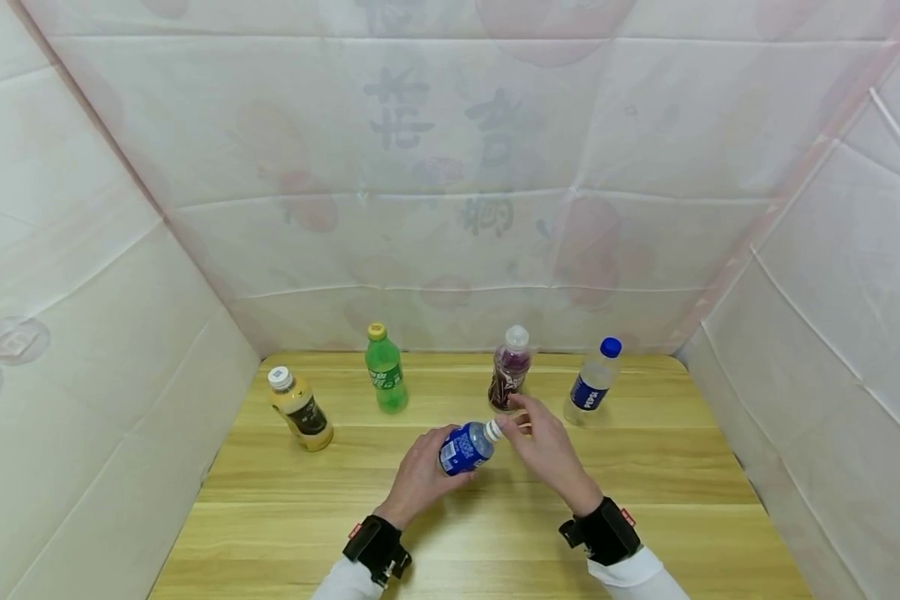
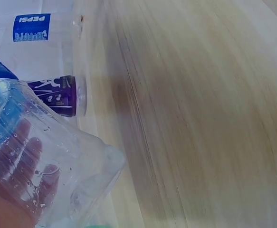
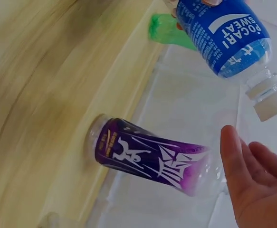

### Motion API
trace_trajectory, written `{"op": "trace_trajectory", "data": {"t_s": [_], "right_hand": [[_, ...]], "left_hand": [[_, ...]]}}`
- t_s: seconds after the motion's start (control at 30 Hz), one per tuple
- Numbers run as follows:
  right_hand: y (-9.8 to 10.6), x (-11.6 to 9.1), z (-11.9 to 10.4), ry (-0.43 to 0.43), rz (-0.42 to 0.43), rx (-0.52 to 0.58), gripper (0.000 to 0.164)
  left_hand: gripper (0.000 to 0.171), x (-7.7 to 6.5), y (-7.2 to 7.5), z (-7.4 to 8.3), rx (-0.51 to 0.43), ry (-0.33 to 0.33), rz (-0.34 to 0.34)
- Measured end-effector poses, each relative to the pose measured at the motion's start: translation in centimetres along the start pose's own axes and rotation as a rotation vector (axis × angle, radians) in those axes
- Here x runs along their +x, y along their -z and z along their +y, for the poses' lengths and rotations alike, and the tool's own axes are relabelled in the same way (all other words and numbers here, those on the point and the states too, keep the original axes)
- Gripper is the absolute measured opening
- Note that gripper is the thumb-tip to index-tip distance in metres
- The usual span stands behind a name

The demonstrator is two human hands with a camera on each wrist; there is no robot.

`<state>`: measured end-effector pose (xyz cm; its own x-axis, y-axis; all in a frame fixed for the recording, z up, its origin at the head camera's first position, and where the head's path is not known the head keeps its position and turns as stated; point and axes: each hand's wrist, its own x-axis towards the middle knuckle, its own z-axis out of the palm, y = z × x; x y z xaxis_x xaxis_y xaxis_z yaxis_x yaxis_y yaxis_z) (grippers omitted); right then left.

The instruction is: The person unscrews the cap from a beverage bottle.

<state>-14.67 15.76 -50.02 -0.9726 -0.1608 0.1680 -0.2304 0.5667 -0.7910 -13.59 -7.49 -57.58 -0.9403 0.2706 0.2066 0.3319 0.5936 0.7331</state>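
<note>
My left hand [image 1: 422, 473] grips a clear Pocari Sweat bottle [image 1: 463, 450] with a blue label, tilted above the table with its white cap [image 1: 493, 430] toward the right. Through its wet, clear base in the left wrist view, the curled fingers [image 2: 26, 161] show. Close to the cap is my right hand [image 1: 549, 450], its fingers loosely extended. The right wrist view has a gap between those fingers [image 3: 232, 152] and the white cap [image 3: 271, 104]; nothing is held there. Behind the right hand stands a purple-labelled bottle [image 1: 508, 371] with a white cap.
A Pepsi bottle [image 1: 591, 385] with a blue cap stands at the right. Farther left are a green bottle [image 1: 386, 377] with a yellow cap and a yellow drink bottle [image 1: 302, 410] with a white cap. Cloth walls [image 1: 450, 250] border the wooden table [image 1: 270, 533].
</note>
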Motion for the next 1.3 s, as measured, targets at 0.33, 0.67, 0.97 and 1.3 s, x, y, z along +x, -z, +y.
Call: {"op": "trace_trajectory", "data": {"t_s": [0.33,0.67,0.97,1.3], "right_hand": [[-0.6,0.2,-0.8,0.047,0.068,-0.137,0.040],[-0.4,0.0,-1.2,0.091,0.100,-0.119,0.032],[0.2,-0.1,-1.2,0.346,0.043,-0.064,0.035],[0.5,-0.3,-0.8,0.432,-0.041,0.040,0.041]], "left_hand": [[0.076,0.1,0.1,0.4,-0.001,-0.006,0.002],[0.077,0.2,0.0,0.4,-0.054,0.010,-0.018],[0.080,0.1,0.4,0.6,-0.141,0.026,-0.027],[0.080,0.1,0.8,1.0,-0.175,0.020,-0.026]]}}
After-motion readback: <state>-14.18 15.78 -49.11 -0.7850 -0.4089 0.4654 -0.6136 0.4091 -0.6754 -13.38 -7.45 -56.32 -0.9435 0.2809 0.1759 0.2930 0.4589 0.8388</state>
